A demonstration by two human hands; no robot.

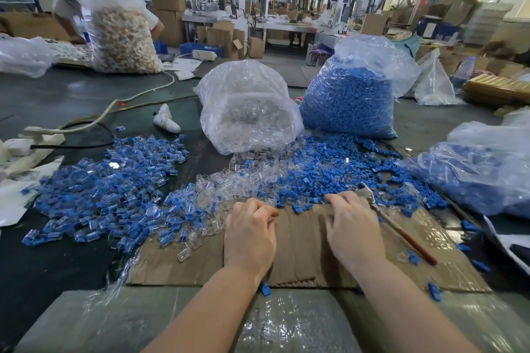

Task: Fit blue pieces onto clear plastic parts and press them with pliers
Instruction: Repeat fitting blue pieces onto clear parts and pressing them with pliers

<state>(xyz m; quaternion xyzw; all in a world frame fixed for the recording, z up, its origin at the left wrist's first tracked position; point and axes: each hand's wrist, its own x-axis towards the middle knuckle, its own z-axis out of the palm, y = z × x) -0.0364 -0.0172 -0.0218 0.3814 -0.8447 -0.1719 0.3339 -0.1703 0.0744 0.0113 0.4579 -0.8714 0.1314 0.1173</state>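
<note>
Two hands on cardboard (301,241): left hand (250,233) fingers curled, contents hidden; right hand (354,231) spread flat, empty. Pliers (397,226) just beside right hand, long axis running far-left to near-right. Blue pieces (329,169), clear parts (226,183) heaped just ahead of fingertips.
</note>
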